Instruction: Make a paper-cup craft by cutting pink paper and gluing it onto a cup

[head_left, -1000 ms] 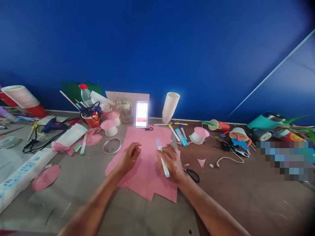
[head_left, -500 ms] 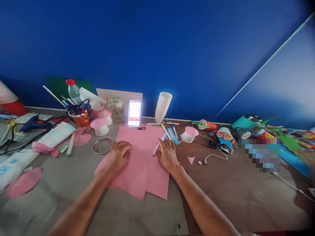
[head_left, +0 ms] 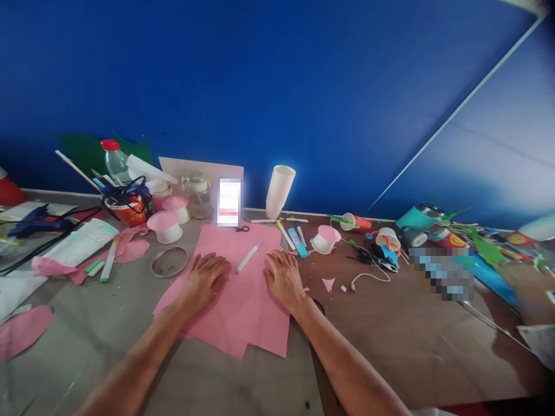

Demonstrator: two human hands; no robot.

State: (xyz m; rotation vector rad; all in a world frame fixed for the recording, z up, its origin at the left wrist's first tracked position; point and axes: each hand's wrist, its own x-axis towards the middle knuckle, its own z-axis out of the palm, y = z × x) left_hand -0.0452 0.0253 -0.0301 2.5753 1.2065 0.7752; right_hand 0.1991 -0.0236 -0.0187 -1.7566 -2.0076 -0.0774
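Sheets of pink paper (head_left: 264, 306) lie overlapping in front of me on the table. My left hand (head_left: 204, 278) rests palm down on their left part, fingers stretched out, holding nothing. On the right part lies my right hand (head_left: 284, 278), also flat with its fingers out and nothing in it. Between the two hands, apart from both, a white and purple marker (head_left: 248, 257) lies slanted on the paper. A dark loop like a scissors handle (head_left: 243, 229) shows at the paper's far edge. The roll of tape (head_left: 169, 263) sits left of my left hand.
Behind the paper stand a lit phone (head_left: 229, 202), a glass jar (head_left: 199, 196) and a stack of white cups (head_left: 280, 193). Pink-topped cups (head_left: 165, 226) stand left; another pink-topped cup (head_left: 326, 238) stands right. Markers (head_left: 286, 237), a cable (head_left: 373, 276) and a teal flask (head_left: 418, 218) lie rightward.
The marker has left my right hand's fingers and now lies further left, between the hands. My right hand has settled flat on the paper. The camera view has turned slightly to the right.
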